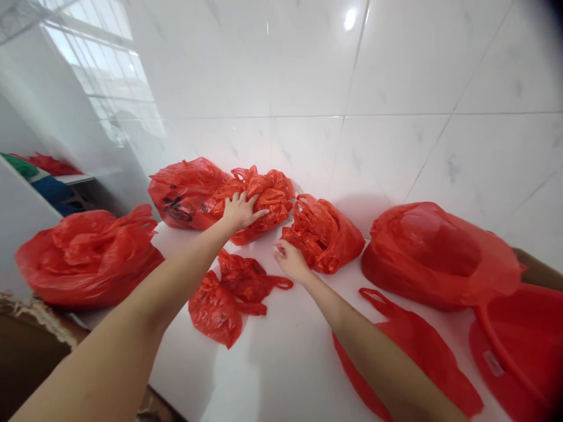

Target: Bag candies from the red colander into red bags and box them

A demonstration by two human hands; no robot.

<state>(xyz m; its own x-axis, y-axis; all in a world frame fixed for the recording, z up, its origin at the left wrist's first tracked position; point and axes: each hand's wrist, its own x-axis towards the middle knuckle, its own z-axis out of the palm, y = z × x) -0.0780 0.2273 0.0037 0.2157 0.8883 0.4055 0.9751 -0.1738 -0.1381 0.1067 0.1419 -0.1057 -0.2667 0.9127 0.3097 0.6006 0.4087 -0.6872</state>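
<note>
My left hand (pixel 241 211) lies with fingers spread on a crumpled red plastic bag (pixel 276 196) by the wall. Just right of it, my right hand (pixel 290 258) is closed in a pinch above the white tabletop (pixel 281 351). Whatever its fingertips hold, if anything, is too small to make out. Beside that hand sits another bunched red plastic bag (pixel 336 234). Nearer to me, between my forearms, lie two small knotted red bags (pixel 215 310), their handles loose. A fuller red bag with black print (pixel 182 193) stands left of my left hand.
At the left is a large red bag (pixel 88 252) near a torn cardboard box (pixel 35 346). To the right stand an open red bag (pixel 440 252) and a red basin (pixel 523 334). A flat red bag (pixel 409 340) lies under my right forearm. White tiles (pixel 308 70) form the wall behind.
</note>
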